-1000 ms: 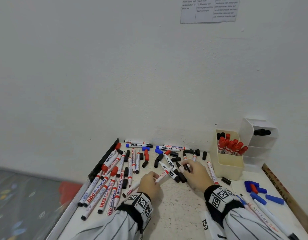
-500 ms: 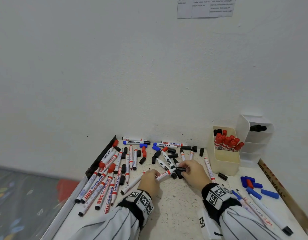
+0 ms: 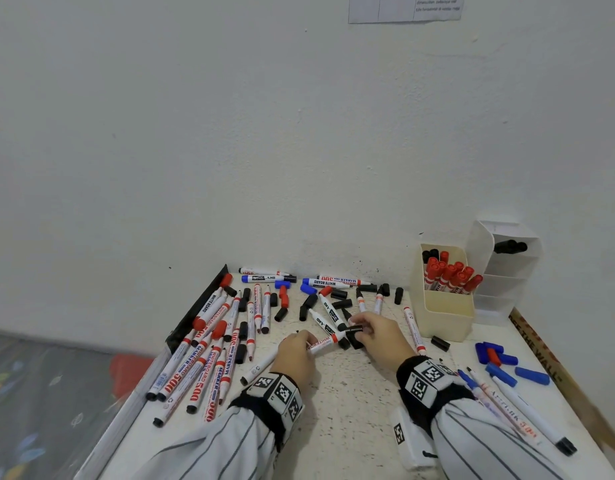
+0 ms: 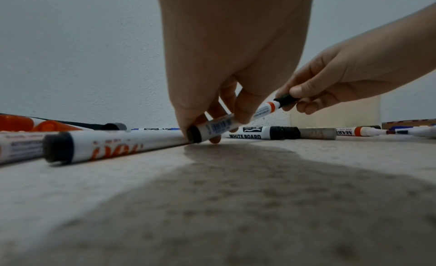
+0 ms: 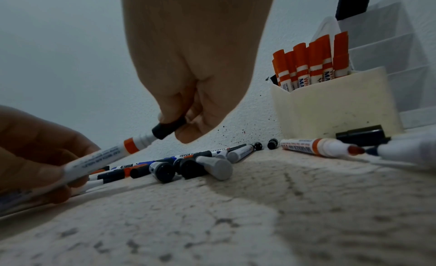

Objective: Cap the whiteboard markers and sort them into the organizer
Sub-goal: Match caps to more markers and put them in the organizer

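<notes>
Both hands sit low over the counter (image 3: 351, 403). My left hand (image 3: 294, 355) grips a white marker (image 3: 325, 342) by its barrel, tail near the surface. My right hand (image 3: 378, 336) pinches a black cap (image 3: 353, 329) on the marker's tip; I cannot tell if it is fully seated. Right of them, the cream organizer (image 3: 444, 317) holds red-capped markers (image 3: 449, 277). Loose markers and caps crowd behind, partly hidden.
</notes>
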Demonstrator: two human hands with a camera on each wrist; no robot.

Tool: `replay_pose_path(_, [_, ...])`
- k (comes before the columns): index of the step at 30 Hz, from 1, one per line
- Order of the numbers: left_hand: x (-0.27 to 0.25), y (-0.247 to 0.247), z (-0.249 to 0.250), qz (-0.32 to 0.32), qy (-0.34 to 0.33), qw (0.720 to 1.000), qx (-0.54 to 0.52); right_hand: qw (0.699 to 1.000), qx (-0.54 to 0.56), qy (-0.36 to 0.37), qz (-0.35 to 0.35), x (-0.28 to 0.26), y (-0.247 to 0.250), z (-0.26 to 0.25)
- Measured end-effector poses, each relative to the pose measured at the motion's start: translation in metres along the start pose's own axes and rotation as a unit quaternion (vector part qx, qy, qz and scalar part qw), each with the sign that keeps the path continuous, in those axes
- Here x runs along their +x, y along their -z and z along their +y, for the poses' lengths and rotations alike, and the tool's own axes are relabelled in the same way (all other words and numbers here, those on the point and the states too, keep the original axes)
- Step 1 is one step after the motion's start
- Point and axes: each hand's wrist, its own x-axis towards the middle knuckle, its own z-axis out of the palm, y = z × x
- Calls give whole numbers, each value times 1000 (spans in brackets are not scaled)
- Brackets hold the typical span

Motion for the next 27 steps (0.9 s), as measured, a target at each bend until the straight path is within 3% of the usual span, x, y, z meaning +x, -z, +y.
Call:
replay_pose_path(11, [-1,-2,0,22,-13,999,-45,997,28,11,69,1,-3,-2])
replay_pose_path(16, [0,0,-1,10,-5,998,-54,1000,23,7,16,3,-6,-2])
replay_pose_path(22, [-2,3,1,-24,-27,992,-120,999,-8,-12,32,2,-7,-9])
replay_pose_path(27, [-2,4,1,-53,-63,992,-97,998,-5,-60,10,3,-9,-12])
